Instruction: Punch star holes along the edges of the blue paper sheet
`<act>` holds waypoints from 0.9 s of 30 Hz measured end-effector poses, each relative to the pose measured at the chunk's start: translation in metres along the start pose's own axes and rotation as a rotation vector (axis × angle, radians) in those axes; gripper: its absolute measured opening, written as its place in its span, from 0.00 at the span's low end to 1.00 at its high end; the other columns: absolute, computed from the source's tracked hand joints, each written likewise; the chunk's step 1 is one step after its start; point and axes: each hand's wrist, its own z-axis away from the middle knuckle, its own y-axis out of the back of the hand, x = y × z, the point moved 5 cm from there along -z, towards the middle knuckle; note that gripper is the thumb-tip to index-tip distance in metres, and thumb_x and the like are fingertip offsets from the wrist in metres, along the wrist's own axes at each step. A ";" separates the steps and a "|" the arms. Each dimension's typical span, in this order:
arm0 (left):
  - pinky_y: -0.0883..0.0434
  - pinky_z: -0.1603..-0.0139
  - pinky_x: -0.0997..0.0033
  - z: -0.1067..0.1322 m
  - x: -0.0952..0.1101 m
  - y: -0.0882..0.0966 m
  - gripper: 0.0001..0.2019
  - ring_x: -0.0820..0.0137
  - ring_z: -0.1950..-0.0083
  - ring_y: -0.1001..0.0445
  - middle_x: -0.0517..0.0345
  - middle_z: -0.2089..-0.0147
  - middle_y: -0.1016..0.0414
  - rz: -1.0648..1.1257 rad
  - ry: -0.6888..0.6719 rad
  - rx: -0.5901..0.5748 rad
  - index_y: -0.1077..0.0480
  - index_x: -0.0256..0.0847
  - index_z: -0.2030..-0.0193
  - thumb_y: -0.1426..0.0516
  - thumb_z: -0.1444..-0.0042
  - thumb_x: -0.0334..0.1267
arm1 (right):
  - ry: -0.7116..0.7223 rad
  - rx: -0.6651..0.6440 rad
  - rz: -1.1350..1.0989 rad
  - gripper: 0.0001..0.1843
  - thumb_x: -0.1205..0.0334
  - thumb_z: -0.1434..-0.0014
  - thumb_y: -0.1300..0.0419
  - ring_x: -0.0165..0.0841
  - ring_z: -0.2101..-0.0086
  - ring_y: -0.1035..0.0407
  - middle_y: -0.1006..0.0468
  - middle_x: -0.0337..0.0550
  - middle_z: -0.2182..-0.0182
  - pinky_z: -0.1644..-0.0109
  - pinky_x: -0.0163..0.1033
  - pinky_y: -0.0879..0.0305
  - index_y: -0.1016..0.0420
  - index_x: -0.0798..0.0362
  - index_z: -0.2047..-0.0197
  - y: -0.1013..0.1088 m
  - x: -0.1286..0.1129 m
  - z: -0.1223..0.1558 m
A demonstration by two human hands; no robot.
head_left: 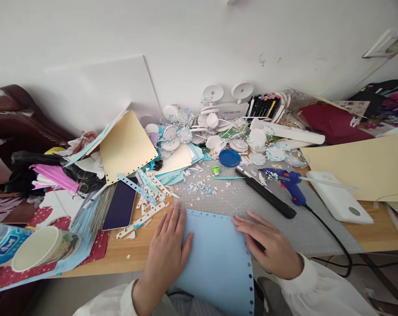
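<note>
A sheet of light blue paper (215, 259) lies partly on the desk and hangs over its front edge toward my lap. Small star-shaped holes run along its right edge, and more star shapes show along its top edge. My left hand (168, 250) lies flat along the sheet's left side, fingers stretched forward and thumb on the paper. At the upper right corner, my right hand (268, 245) touches the sheet with its fingers extended, the thumb near the right edge. Tiny punched paper bits (200, 188) are scattered on the grey cutting mat (225, 204) beyond the sheet.
A blue glue gun (293, 184), a black stick-like tool (268, 193) and a white power bank (339, 197) lie to the right. Punched paper strips (146, 202), a phone (121, 204) and a paper cup (44, 248) are leftward. White discs (212, 140) pile up behind.
</note>
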 end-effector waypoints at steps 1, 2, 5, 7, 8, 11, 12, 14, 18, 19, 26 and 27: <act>0.41 0.33 0.55 -0.001 -0.001 0.001 0.29 0.59 0.30 0.45 0.44 0.29 0.49 0.005 -0.013 -0.008 0.48 0.32 0.32 0.53 0.36 0.46 | 0.012 0.005 -0.013 0.18 0.76 0.42 0.49 0.35 0.49 0.28 0.21 0.46 0.50 0.39 0.49 0.33 0.30 0.51 0.52 0.001 -0.001 0.001; 0.42 0.33 0.54 -0.003 -0.003 0.001 0.28 0.59 0.30 0.45 0.44 0.29 0.49 0.008 -0.026 -0.016 0.48 0.33 0.32 0.53 0.36 0.46 | 0.024 0.011 -0.027 0.18 0.76 0.42 0.49 0.35 0.49 0.27 0.21 0.46 0.51 0.39 0.49 0.33 0.30 0.51 0.52 0.002 -0.003 0.002; 0.43 0.33 0.52 -0.007 -0.007 0.003 0.28 0.59 0.31 0.45 0.46 0.29 0.49 0.004 -0.058 -0.040 0.48 0.35 0.32 0.53 0.35 0.45 | 0.027 0.029 -0.059 0.19 0.77 0.42 0.49 0.35 0.50 0.26 0.20 0.43 0.52 0.39 0.50 0.33 0.29 0.50 0.52 0.006 -0.003 0.006; 0.43 0.33 0.52 -0.008 -0.009 0.004 0.28 0.60 0.31 0.44 0.46 0.30 0.48 -0.006 -0.068 -0.053 0.48 0.35 0.32 0.53 0.35 0.45 | 0.011 0.032 -0.055 0.19 0.77 0.43 0.49 0.35 0.51 0.25 0.20 0.42 0.53 0.38 0.51 0.35 0.29 0.49 0.53 0.007 -0.002 0.009; 0.44 0.33 0.52 -0.008 -0.010 0.004 0.28 0.60 0.31 0.44 0.46 0.30 0.48 -0.013 -0.069 -0.060 0.48 0.34 0.32 0.53 0.35 0.45 | 0.006 0.032 -0.050 0.19 0.78 0.43 0.49 0.35 0.51 0.25 0.20 0.42 0.53 0.37 0.51 0.36 0.29 0.49 0.53 0.007 -0.001 0.010; 0.44 0.32 0.51 -0.008 -0.008 0.006 0.27 0.59 0.32 0.42 0.45 0.31 0.45 -0.032 -0.059 -0.063 0.44 0.34 0.34 0.52 0.36 0.45 | -0.005 0.038 -0.041 0.19 0.78 0.43 0.49 0.35 0.52 0.25 0.19 0.42 0.54 0.37 0.51 0.36 0.30 0.49 0.54 0.006 -0.001 0.011; 0.45 0.32 0.50 -0.009 -0.005 0.007 0.26 0.58 0.32 0.42 0.45 0.31 0.44 -0.038 -0.045 -0.059 0.42 0.33 0.35 0.52 0.36 0.44 | -0.011 0.039 -0.038 0.19 0.78 0.43 0.49 0.35 0.52 0.25 0.19 0.42 0.54 0.38 0.51 0.35 0.30 0.49 0.54 0.005 -0.001 0.010; 0.46 0.32 0.50 -0.011 0.004 0.010 0.23 0.57 0.32 0.42 0.45 0.32 0.42 -0.038 -0.016 -0.041 0.39 0.32 0.37 0.52 0.36 0.41 | -0.025 0.035 -0.034 0.17 0.77 0.43 0.49 0.35 0.52 0.25 0.19 0.43 0.54 0.38 0.51 0.34 0.30 0.49 0.55 0.003 -0.002 0.009; 0.46 0.32 0.52 -0.015 0.037 0.011 0.26 0.59 0.31 0.43 0.48 0.30 0.45 0.060 -0.094 -0.040 0.43 0.36 0.34 0.53 0.35 0.46 | -0.041 0.011 -0.047 0.15 0.75 0.41 0.49 0.35 0.53 0.25 0.19 0.43 0.55 0.39 0.51 0.34 0.29 0.49 0.55 0.005 -0.003 0.007; 0.45 0.32 0.53 -0.016 0.045 0.010 0.27 0.59 0.31 0.45 0.48 0.30 0.47 0.089 -0.126 -0.051 0.46 0.37 0.33 0.54 0.35 0.48 | -0.039 0.000 -0.053 0.15 0.75 0.41 0.49 0.35 0.53 0.24 0.19 0.42 0.55 0.39 0.51 0.35 0.29 0.49 0.55 0.007 -0.002 0.006; 0.46 0.32 0.55 -0.007 0.048 0.002 0.31 0.58 0.28 0.52 0.48 0.28 0.54 0.128 -0.184 -0.100 0.55 0.38 0.29 0.54 0.35 0.48 | -0.207 0.192 0.276 0.12 0.69 0.39 0.47 0.42 0.57 0.27 0.21 0.49 0.55 0.50 0.52 0.31 0.30 0.51 0.54 0.042 0.040 -0.008; 0.46 0.32 0.55 -0.005 0.046 0.003 0.31 0.58 0.28 0.52 0.48 0.28 0.54 0.126 -0.191 -0.103 0.56 0.38 0.29 0.54 0.35 0.48 | -0.259 0.184 0.358 0.11 0.67 0.39 0.47 0.45 0.57 0.28 0.22 0.52 0.55 0.51 0.53 0.32 0.30 0.53 0.53 0.044 0.049 -0.010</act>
